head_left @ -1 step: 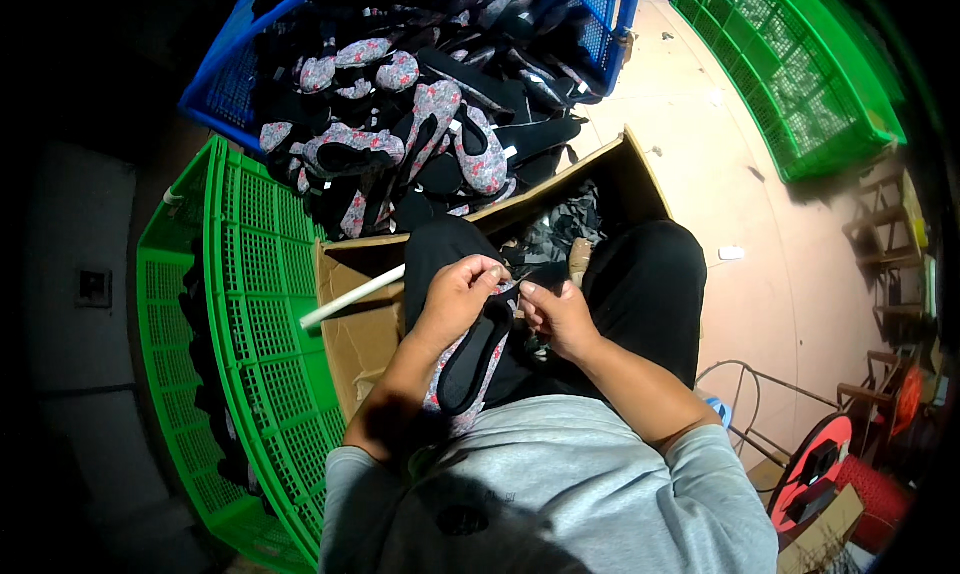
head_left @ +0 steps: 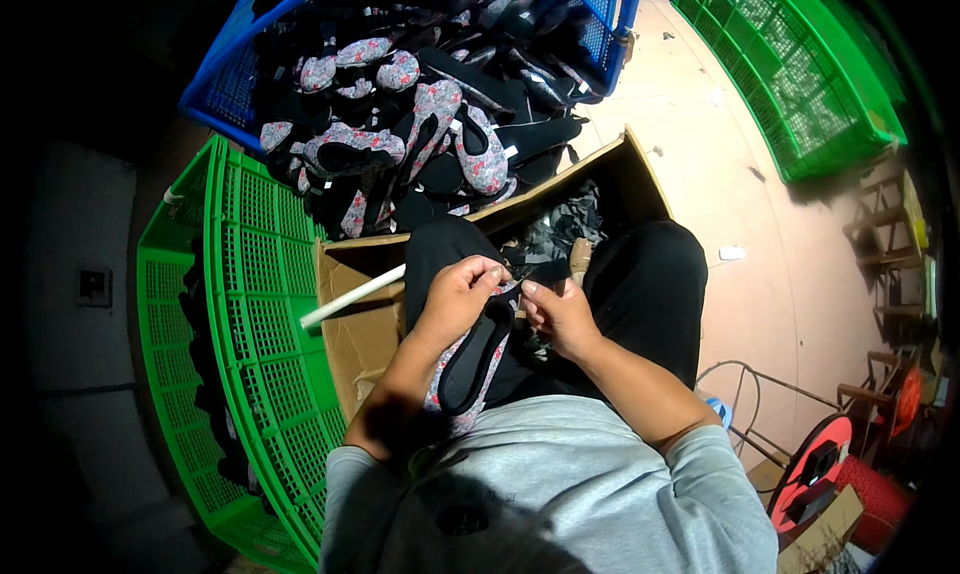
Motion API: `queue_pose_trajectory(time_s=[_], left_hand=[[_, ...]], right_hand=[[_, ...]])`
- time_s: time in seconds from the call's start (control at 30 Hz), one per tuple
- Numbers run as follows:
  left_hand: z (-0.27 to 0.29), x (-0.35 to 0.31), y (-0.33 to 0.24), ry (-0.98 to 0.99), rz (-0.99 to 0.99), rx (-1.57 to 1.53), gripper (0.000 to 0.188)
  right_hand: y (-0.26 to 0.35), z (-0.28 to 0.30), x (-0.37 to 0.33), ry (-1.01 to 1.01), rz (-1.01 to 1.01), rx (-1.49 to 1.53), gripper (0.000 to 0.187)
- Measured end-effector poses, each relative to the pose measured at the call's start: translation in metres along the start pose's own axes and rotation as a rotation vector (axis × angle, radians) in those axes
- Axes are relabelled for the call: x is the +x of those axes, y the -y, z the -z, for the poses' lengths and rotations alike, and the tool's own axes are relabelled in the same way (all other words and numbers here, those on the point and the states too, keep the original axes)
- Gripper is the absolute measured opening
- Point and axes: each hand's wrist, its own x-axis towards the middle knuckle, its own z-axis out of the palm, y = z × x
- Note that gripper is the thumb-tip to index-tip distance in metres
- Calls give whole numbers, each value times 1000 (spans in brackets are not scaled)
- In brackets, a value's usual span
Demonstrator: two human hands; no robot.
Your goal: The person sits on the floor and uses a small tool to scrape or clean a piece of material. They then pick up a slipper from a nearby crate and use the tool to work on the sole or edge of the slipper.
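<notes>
A floral cloth shoe [head_left: 436, 398] with a black lining lies over my lap, its opening facing up. At its far end, my left hand [head_left: 462, 292] is closed, pinching the rim between thumb and fingers. Close beside it, my right hand [head_left: 562, 319] is closed too, thumb and forefinger pressed together at the same end of the shoe. Its curled fingers hide whatever else may be inside them. Beyond my hands, between my knees, a cardboard box [head_left: 640, 174] holds dark patterned cloth scraps [head_left: 555, 229].
A blue crate [head_left: 215, 84] heaped with similar floral and black shoes [head_left: 485, 159] stands ahead. Green crates [head_left: 265, 274] flank my left, and another green crate [head_left: 790, 84] stands far right. A white rod [head_left: 352, 297] crosses the box's left side. A red round-topped stool [head_left: 815, 469] is at lower right.
Almost nothing differs; my right thumb has shifted very slightly at the shoe's end. Both hands keep their places.
</notes>
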Motion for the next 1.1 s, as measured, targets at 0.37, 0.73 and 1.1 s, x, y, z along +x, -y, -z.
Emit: queue_pose_trajectory(time_s=[0.37, 0.73, 1.1], left_hand=[[-3, -8, -15, 102, -145, 165, 10], [-4, 2, 0, 54, 244, -261, 8], [-6, 9, 10, 50, 355, -437, 9]], right_hand=[[2, 12, 4, -40, -49, -70, 25], [40, 29, -7, 108, 24, -234, 47], [34, 36, -7, 324, -121, -555, 25]])
